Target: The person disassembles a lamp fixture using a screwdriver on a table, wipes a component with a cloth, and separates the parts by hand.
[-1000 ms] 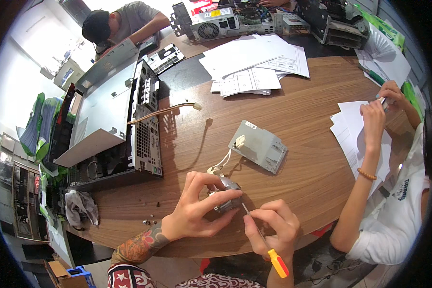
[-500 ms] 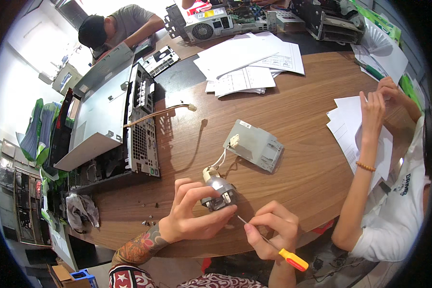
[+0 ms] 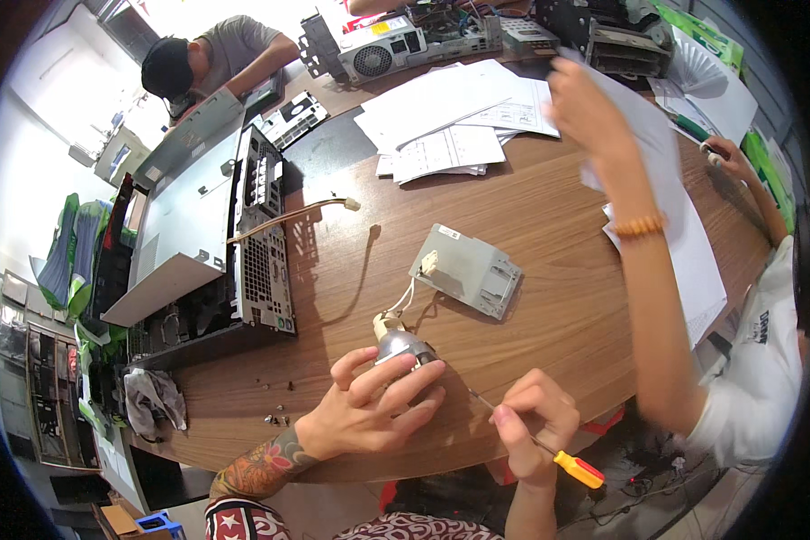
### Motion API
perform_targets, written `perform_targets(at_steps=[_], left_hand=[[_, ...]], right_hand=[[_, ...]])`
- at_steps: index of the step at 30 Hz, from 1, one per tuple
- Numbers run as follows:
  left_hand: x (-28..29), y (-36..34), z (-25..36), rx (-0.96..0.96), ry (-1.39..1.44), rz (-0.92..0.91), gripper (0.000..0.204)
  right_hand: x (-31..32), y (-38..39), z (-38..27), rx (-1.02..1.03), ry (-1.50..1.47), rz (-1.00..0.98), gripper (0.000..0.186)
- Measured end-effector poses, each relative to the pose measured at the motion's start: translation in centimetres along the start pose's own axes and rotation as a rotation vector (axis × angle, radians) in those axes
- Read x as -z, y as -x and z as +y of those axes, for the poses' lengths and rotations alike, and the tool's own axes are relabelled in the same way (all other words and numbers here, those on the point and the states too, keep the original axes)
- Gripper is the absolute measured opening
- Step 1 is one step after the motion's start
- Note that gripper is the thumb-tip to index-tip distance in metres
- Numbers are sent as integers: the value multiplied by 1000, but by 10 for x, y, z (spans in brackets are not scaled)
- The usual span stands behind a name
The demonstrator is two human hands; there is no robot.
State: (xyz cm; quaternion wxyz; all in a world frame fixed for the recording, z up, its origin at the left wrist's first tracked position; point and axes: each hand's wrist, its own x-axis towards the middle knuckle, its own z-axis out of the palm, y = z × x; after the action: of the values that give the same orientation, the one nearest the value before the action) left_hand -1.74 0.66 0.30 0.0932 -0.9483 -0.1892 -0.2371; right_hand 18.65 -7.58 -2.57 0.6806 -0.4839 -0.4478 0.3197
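Note:
My left hand is closed around a projector lamp with a shiny domed reflector and a cream-coloured neck. Its fingers lie over the front of the lamp and hide much of it. Two white wires run from the neck to a white connector, which rests on a flat grey plastic cover just beyond. In my right hand is a screwdriver with a yellow and red handle. The thin shaft points toward the lamp, with its tip a little apart from it.
An opened computer case stands at the left, its cable reaching over the table. Several small screws lie near my left forearm. Paper stacks sit at the back. At the right, a co-worker's arm moves a sheet.
My right hand and the screwdriver have drawn back to the right, away from the lamp. My left fingers have shifted over the lamp's front. The co-worker's arm has swung up with a sheet.

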Motion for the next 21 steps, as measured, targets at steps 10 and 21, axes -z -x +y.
perform_targets(at_steps=[10, 21], left_hand=[[2, -7, -5, -37, 63, -113, 31], [1, -8, -16, 222, 403, 112, 62]], right_hand=[[0, -1, 1, -6, 61, -50, 11], [-1, -1, -1, -21, 111, -67, 10]])
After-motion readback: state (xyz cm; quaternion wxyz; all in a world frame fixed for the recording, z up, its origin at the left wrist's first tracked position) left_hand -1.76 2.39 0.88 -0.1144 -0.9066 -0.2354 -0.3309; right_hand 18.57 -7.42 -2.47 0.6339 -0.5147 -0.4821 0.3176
